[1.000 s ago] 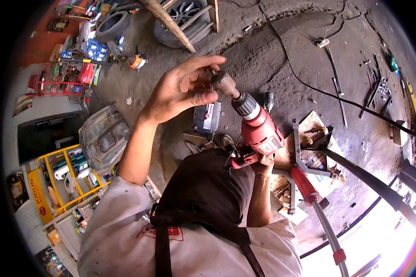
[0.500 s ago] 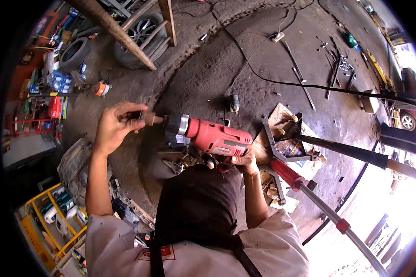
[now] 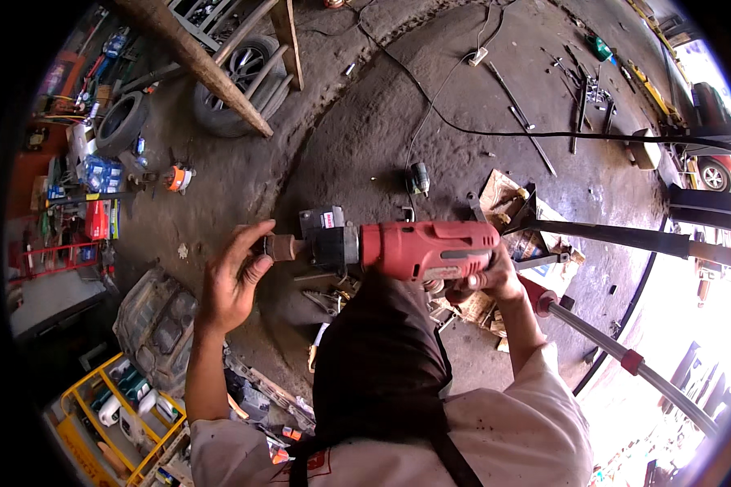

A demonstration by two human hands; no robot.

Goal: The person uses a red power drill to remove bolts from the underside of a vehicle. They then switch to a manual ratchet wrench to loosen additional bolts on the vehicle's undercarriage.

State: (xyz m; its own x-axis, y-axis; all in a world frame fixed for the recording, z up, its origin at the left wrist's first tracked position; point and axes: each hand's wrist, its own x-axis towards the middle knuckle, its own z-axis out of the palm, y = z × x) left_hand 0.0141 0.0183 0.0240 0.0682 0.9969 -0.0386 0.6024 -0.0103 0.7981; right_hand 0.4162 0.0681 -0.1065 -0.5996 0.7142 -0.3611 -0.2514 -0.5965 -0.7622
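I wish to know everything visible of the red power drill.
The red power drill has a plastic-looking, slotted body, a dark front chuck and a brown cylindrical attachment. It is held sideways above the floor, pointing left. The right hand grips it near the rear; the left hand curls at the attachment's tip, contact unclear.

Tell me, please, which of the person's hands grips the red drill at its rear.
The right hand: it wraps the rear of the red drill, whereas the left hand is at the front, by the brown cylindrical attachment.
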